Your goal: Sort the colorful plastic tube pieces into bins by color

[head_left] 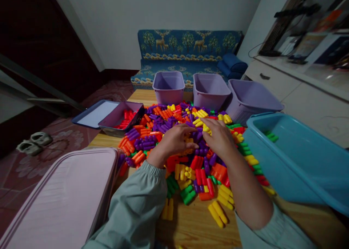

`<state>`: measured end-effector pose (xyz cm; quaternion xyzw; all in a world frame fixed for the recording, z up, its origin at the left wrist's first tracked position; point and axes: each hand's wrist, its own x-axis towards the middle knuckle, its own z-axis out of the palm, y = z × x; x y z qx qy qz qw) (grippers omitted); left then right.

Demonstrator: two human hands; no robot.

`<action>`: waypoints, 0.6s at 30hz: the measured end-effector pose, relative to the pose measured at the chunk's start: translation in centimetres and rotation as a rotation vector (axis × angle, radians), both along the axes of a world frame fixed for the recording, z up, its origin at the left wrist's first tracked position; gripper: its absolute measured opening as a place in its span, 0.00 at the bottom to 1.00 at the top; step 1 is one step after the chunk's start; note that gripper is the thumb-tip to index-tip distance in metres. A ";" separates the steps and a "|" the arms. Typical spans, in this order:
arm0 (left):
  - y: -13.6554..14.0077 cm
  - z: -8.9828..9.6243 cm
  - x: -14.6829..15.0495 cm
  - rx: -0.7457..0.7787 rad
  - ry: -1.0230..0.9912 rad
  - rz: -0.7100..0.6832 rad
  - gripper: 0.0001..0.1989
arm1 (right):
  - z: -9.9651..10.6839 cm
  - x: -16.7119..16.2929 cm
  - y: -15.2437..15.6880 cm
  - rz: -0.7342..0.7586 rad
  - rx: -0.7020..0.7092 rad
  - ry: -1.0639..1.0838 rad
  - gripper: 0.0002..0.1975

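Observation:
A large heap of plastic building blocks (163, 124) in red, orange, yellow, purple and green covers the middle of the wooden table (191, 225). Over its centre is my left hand (177, 140), fingers curved and thumb apart from them. Yellow-orange blocks (188, 140) show in the gap below its fingers; I see no firm grip on them. My right hand (219, 137) reaches in from the right, its fingers apart and stretched over yellow blocks (206, 129). Both hands face each other across a narrow gap with purple blocks (201, 147) below.
Three purple bins (169, 95) stand behind the heap. At right is a blue tub (286, 161) with a few green blocks inside. A smaller purple box (120, 127) at left holds red blocks. A pale pink lidded container (62, 194) fills the near left. Behind is a patterned sofa (188, 47).

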<state>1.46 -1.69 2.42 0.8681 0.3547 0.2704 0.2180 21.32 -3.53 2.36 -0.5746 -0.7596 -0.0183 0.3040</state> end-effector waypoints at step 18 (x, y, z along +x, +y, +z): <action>0.9 -1.0 -0.3 -0.432 -0.302 0.204 0.16 | 1.0 -2.2 -0.6 0.008 -0.039 0.318 0.19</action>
